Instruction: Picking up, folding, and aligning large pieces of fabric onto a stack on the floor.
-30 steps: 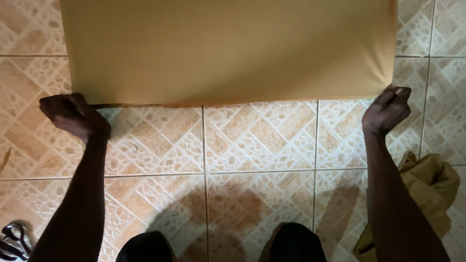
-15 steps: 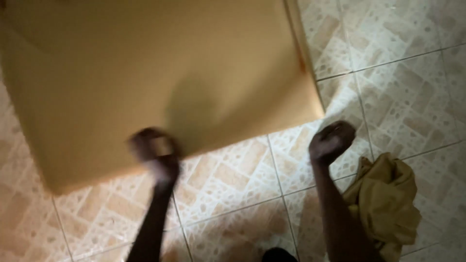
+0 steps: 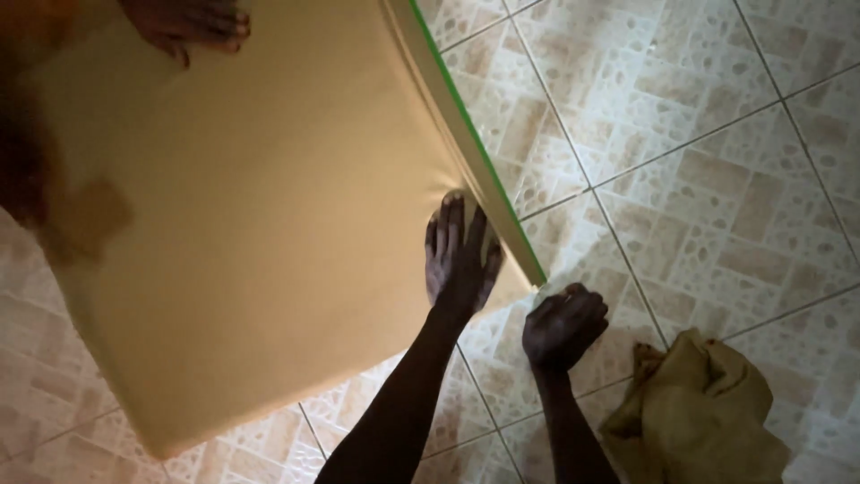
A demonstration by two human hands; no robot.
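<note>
Fingers (image 3: 452,235) of the left hand (image 3: 459,265) spread apart and pressed flat on the tan cushion (image 3: 260,242), close to its near right corner. Right hand (image 3: 564,324) curled into a loose fist just off that same corner, fingers together, touching the patterned floor tiles (image 3: 708,134). Beyond the cushion's far edge, another person's bare foot (image 3: 184,22); right of the cushion and behind the fist, a crumpled olive cloth (image 3: 703,417) on the tiles, no container in view.

The large tan fabric-covered foam cushion (image 3: 260,224) lies on the patterned beige tile floor (image 3: 699,161); right of its near corner sits a crumpled mustard cloth (image 3: 708,412).
</note>
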